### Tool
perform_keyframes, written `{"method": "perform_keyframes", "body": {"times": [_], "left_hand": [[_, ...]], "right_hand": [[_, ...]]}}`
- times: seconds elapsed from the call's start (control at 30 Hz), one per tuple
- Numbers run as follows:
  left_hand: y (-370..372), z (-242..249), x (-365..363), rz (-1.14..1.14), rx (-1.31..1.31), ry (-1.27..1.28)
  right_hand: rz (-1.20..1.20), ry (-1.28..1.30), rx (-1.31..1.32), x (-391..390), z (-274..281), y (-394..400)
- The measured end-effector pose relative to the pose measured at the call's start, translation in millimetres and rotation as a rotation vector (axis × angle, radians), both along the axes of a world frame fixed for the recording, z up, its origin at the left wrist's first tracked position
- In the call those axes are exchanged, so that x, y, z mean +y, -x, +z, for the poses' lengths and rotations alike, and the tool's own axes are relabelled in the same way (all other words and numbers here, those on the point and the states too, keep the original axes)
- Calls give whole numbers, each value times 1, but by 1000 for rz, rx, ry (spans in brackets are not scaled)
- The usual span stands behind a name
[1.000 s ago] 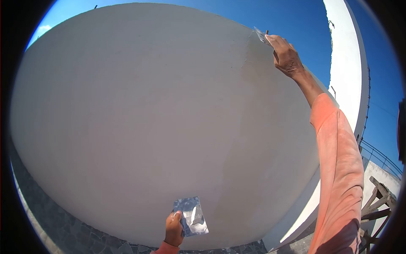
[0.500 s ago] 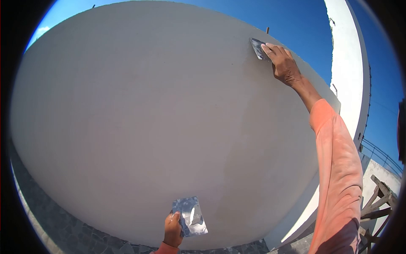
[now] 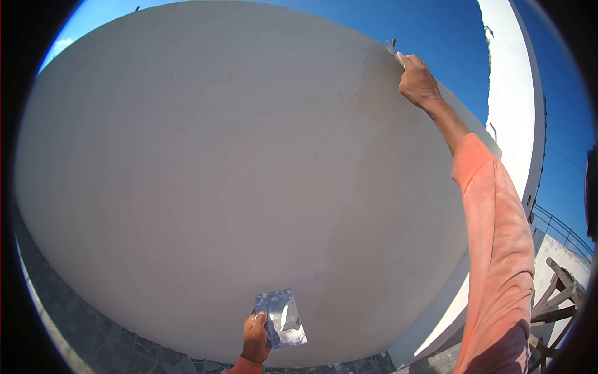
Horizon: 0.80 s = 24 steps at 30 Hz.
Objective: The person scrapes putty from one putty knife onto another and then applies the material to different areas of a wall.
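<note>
The right hand (image 3: 418, 82), clamped on a putty blade (image 3: 391, 47) at the wall's (image 3: 205, 162) top edge, should press flat and evenly, while the left hand (image 3: 255, 338) grips the loaded plate (image 3: 281, 318) well below.

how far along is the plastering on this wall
Most of the wall already looks evenly coated. In hand: the right hand presses a blade at the top edge, over a slightly darker strip running down the right side; the left hand holds a metal plate carrying white filler. Left, probably: smoothing that darker strip.
</note>
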State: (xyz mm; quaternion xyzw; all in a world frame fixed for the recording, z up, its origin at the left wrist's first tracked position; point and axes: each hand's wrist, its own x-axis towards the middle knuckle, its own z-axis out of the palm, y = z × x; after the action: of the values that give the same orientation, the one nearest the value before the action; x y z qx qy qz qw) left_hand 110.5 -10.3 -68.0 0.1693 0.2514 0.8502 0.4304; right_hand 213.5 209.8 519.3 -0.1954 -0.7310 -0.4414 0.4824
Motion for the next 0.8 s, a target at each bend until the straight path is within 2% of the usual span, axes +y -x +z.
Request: {"method": "perform_keyframes", "body": {"times": [0.17, 0.33, 0.57, 0.6, 0.7, 0.8], "left_hand": [[-1, 3, 0, 27, -1, 14], [1, -5, 1, 13, 19, 16], [0, 3, -1, 6, -2, -11], [1, 3, -1, 1, 4, -17], [-1, 9, -2, 2, -13, -9], [4, -8, 3, -1, 16, -27]], "right_hand": [[48, -138, -130, 3, -22, 7], [52, -290, -235, -4, -71, 5], [2, -390, -418, -14, -144, -8], [58, -360, -486, -19, -149, -13], [183, -332, -469, -30, -146, -26], [246, -177, -225, -12, -108, -39]]}}
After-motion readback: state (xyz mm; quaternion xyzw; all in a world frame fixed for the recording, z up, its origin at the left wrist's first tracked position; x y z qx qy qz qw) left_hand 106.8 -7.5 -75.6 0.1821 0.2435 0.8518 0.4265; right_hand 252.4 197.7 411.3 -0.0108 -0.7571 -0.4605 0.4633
